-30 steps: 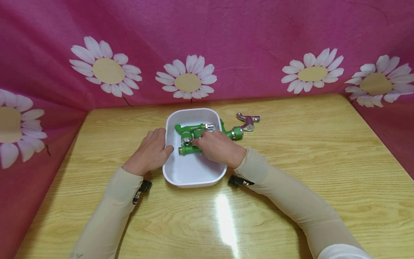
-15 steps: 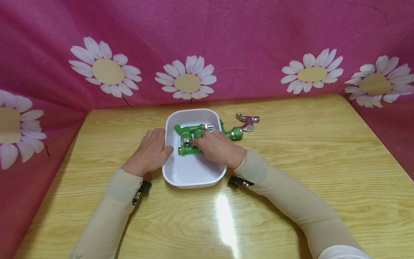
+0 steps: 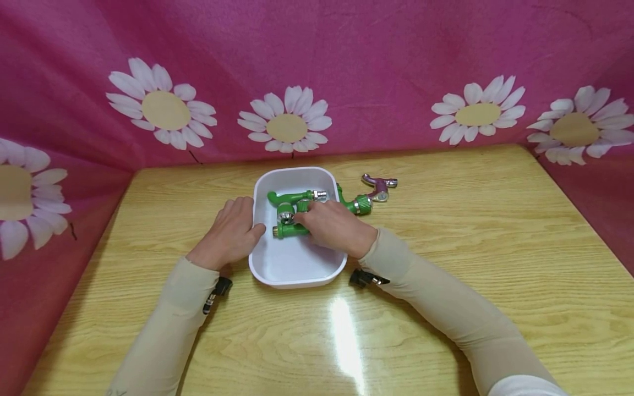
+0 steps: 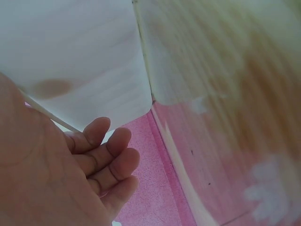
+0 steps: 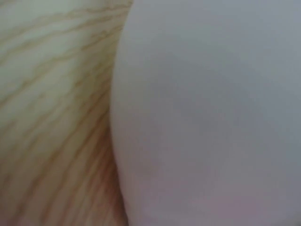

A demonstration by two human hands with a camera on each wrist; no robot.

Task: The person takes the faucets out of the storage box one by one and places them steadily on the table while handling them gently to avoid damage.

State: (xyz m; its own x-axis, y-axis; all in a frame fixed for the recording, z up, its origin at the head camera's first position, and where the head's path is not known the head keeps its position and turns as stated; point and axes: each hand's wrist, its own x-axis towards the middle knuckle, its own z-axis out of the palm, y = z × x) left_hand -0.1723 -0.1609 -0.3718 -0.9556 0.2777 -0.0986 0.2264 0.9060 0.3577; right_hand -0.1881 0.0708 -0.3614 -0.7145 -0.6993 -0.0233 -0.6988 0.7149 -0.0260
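Observation:
A white plastic tub [image 3: 297, 269] stands on the table. My left hand [image 3: 228, 234] holds its left side, thumb over the rim; in the left wrist view the fingers [image 4: 124, 162] bend along the outer wall. Inside the tub, my right hand [image 3: 339, 228] grips a green tap [image 3: 293, 230] with a brass threaded end, its fingertips and part of the tap hidden beneath the hand. Behind it in the tub lies another green tap [image 3: 292, 197] with a chrome end. The right wrist view has only the tub's blurred pale wall [image 5: 207, 113] beside the wood.
A further green tap [image 3: 364, 204] lies just right of the tub, partly hidden by the right hand. Beyond it, a purple tap [image 3: 380, 187] with chrome ends lies on the wooden table [image 3: 470, 220]. A pink flowered cloth [image 3: 376, 71] hangs along the back and sides.

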